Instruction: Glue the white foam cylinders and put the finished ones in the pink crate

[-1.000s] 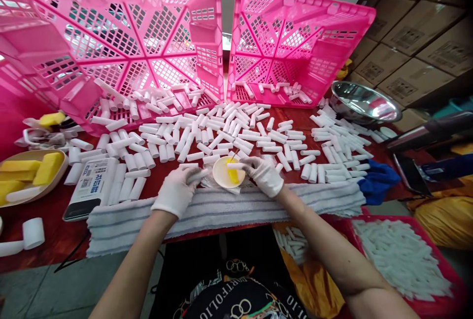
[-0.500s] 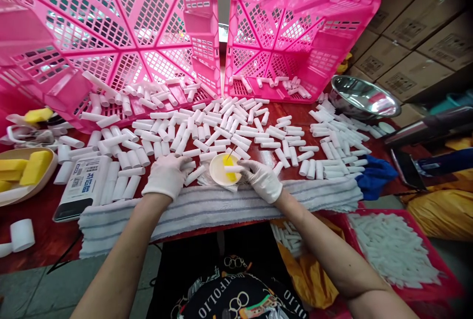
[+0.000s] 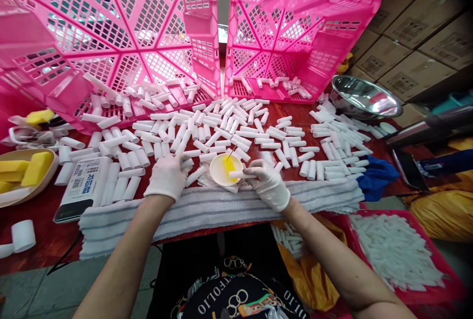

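My gloved right hand (image 3: 268, 183) pinches a short white tube (image 3: 242, 175), whose left end reaches over the rim of a small white bowl (image 3: 214, 176). Inside the bowl lies a yellow block (image 3: 229, 164) with a thin pin-like stick rising from it. My gloved left hand (image 3: 168, 176) is closed around another white tube (image 3: 187, 163), just left of the bowl. One more tube (image 3: 195, 176) rests between that hand and the bowl. A striped towel (image 3: 221, 210) runs along the table edge under both wrists.
Many white tubes (image 3: 229, 122) cover the red table. Two pink crates (image 3: 140, 50) lie on their sides behind. A scale (image 3: 81, 186) and a dish of yellow blocks (image 3: 37, 169) stand left. At right are a metal bowl (image 3: 364, 97), blue cloth (image 3: 377, 176) and a tub of white pieces (image 3: 401, 250).
My right hand has moved slightly right and down with its tube, drawing it off the middle of the bowl, so more of the yellow block shows. My left hand has barely moved.
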Tool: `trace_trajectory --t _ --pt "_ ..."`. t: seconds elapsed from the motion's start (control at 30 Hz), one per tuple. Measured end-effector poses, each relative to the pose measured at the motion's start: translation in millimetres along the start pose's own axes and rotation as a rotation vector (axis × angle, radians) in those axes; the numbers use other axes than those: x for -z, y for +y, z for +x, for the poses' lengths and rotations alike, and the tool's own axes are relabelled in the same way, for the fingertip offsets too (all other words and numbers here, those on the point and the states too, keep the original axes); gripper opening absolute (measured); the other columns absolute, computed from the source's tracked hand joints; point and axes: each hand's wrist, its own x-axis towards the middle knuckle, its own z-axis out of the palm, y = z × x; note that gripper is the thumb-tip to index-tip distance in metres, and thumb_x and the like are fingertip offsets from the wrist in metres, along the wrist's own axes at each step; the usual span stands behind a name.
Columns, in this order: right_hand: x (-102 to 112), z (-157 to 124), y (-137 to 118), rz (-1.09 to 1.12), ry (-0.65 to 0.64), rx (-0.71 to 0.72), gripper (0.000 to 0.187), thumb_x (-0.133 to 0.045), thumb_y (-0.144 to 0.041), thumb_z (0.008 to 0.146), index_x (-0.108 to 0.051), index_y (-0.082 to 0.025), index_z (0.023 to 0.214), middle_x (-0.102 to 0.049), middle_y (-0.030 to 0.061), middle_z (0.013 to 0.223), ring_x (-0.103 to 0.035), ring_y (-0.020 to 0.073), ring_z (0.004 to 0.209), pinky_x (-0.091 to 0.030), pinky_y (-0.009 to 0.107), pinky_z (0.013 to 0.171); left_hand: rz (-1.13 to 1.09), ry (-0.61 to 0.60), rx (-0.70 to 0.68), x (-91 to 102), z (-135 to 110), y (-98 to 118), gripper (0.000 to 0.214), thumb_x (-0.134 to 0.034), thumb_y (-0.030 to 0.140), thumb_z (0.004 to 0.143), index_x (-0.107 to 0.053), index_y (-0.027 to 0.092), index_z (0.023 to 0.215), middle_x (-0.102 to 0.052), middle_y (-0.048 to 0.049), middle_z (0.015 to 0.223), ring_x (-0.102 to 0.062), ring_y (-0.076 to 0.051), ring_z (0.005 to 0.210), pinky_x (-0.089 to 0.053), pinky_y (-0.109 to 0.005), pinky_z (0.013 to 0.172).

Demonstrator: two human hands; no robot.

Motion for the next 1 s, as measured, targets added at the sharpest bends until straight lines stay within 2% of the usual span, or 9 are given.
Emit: trace_trajectory --t 0.1,0.17,0.27,0.37,0.47,0.7,0.83,0.93,1.0 --pt "12 1 -10 -0.010 0.097 -0.118 0.017 -0.066 -0.035 0.074 -0.064 -0.020 0.081 -0.059 0.0040 0.079 -0.057 0.0144 0.071 -0.050 0.029 0.068 -0.331 0.009 0.038 2.7 -12 9 0.037 -0.056 0.039 0.076 -0.061 0.020 0.108 -0.064 -0.0087 0.098 -0.061 -0.025 0.089 -0.047 -0.036 0.082" --pt "17 2 -19 0.151 0.118 -0.283 0.025 -0.066 -0.039 0.074 -0.061 -0.019 0.088 -0.059 0.0020 0.073 -0.056 0.0117 0.061 -0.048 0.026 0.057 -0.589 -0.049 -0.006 0.1 -21 22 0.039 -0.057 0.041 0.077 -0.058 0.020 0.109 -0.065 -0.0060 0.100 -0.062 -0.020 0.088 -0.048 -0.032 0.082" --pt "16 4 -31 0.498 0.036 -0.456 0.034 -0.062 -0.048 0.076 -0.054 -0.018 0.091 -0.053 -0.0035 0.057 -0.044 0.0073 0.041 -0.036 0.021 0.038 -0.844 -0.156 -0.107 -9.4 -34 45 0.039 -0.057 0.043 0.078 -0.057 0.019 0.109 -0.065 -0.0054 0.102 -0.062 -0.018 0.091 -0.049 -0.031 0.084" --pt "9 4 -36 0.700 -0.031 -0.521 0.037 -0.060 -0.052 0.076 -0.051 -0.017 0.086 -0.047 -0.0066 0.048 -0.037 0.0058 0.034 -0.027 0.019 0.032 -0.880 -0.192 -0.168 -15.9 -43 61 0.038 -0.058 0.043 0.078 -0.057 0.018 0.107 -0.065 -0.0073 0.104 -0.062 -0.019 0.094 -0.048 -0.034 0.088" --pt "8 3 -35 0.710 -0.062 -0.543 0.038 -0.061 -0.053 0.075 -0.051 -0.017 0.084 -0.046 -0.0071 0.047 -0.035 0.0051 0.033 -0.025 0.018 0.031 -0.816 -0.177 -0.216 -13.0 -48 68 0.035 -0.058 0.042 0.078 -0.059 0.018 0.103 -0.064 -0.0078 0.102 -0.061 -0.020 0.093 -0.048 -0.035 0.088" --pt "19 -9 -41 0.532 -0.018 -0.480 0.038 -0.057 -0.053 0.079 -0.056 -0.015 0.088 -0.044 -0.0071 0.044 -0.033 0.0049 0.032 -0.022 0.019 0.031 -0.883 -0.239 -0.204 -5.4 -55 73 0.033 -0.051 0.042 0.083 -0.058 0.017 0.102 -0.065 -0.0061 0.100 -0.061 -0.018 0.094 -0.047 -0.031 0.088" --pt "21 -14 -47 0.306 -0.024 -0.396 0.036 -0.057 -0.051 0.079 -0.060 -0.017 0.091 -0.056 -0.0017 0.058 -0.047 0.0079 0.045 -0.035 0.020 0.041 -0.833 -0.324 -0.249 -3.4 -57 76 0.036 -0.047 0.046 0.084 -0.058 0.018 0.102 -0.067 -0.0058 0.094 -0.062 -0.019 0.089 -0.047 -0.030 0.083" --pt "26 -17 -49 0.002 -0.101 -0.214 0.030 -0.055 -0.047 0.082 -0.063 -0.018 0.085 -0.064 0.0031 0.072 -0.057 0.0120 0.061 -0.043 0.022 0.056 -0.628 -0.343 -0.199 -3.5 -59 82 0.043 -0.036 0.051 0.086 -0.062 0.018 0.079 -0.067 -0.0060 0.076 -0.062 -0.020 0.073 -0.046 -0.030 0.069" --pt "31 -20 -48 -0.265 -0.111 0.004 0.032 -0.049 -0.044 0.085 -0.062 -0.019 0.070 -0.061 0.0036 0.062 -0.055 0.0127 0.059 -0.041 0.024 0.057 -0.544 -0.376 -0.125 -7.3 -61 88 0.051 -0.026 0.051 0.088 -0.059 0.019 0.064 -0.065 -0.0068 0.065 -0.060 -0.020 0.064 -0.044 -0.031 0.063"
